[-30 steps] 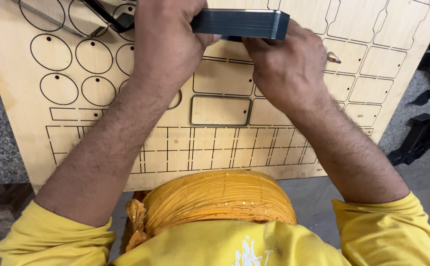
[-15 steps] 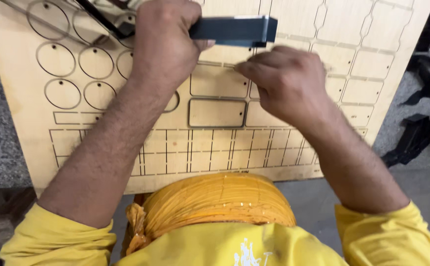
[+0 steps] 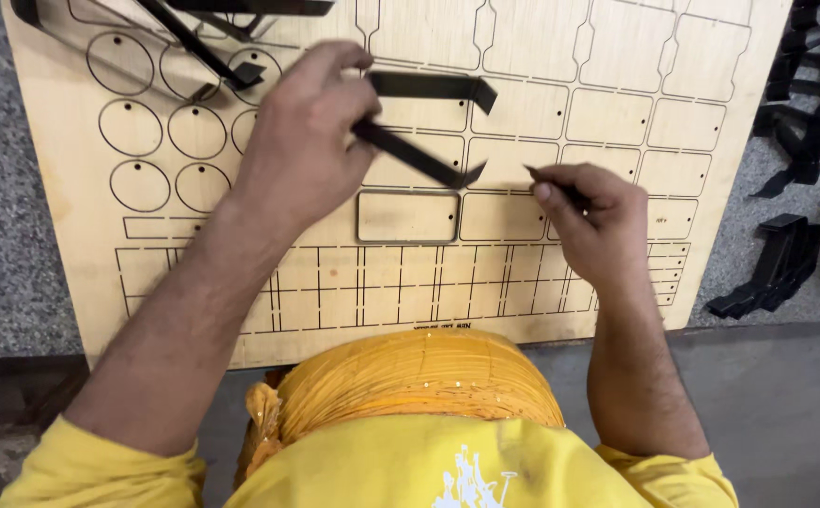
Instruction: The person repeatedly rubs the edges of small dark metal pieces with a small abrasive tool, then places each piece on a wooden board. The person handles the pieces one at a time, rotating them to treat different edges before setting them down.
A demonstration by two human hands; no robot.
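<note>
My left hand [image 3: 302,150] is closed on two flat black strips with bent ends: an upper strip [image 3: 433,87] and a lower strip [image 3: 419,158], fanned apart above a laser-cut plywood sheet [image 3: 617,56]. My right hand [image 3: 598,221] hovers to their right over the sheet's rectangular cut-outs. It pinches a small thin dark piece [image 3: 549,181] between thumb and fingers; I cannot tell what the piece is. The two hands are apart.
An orange cloth bundle [image 3: 419,381] lies in my lap at the sheet's near edge. More black bent strips lie at the sheet's top left [image 3: 205,49] and on the grey stone floor [image 3: 15,207] to the right [image 3: 779,265].
Both hands held a stack of black strips together near the sheet's top. My right hand has since come off and moved down to the right, and the strips in my left hand have fanned apart.
</note>
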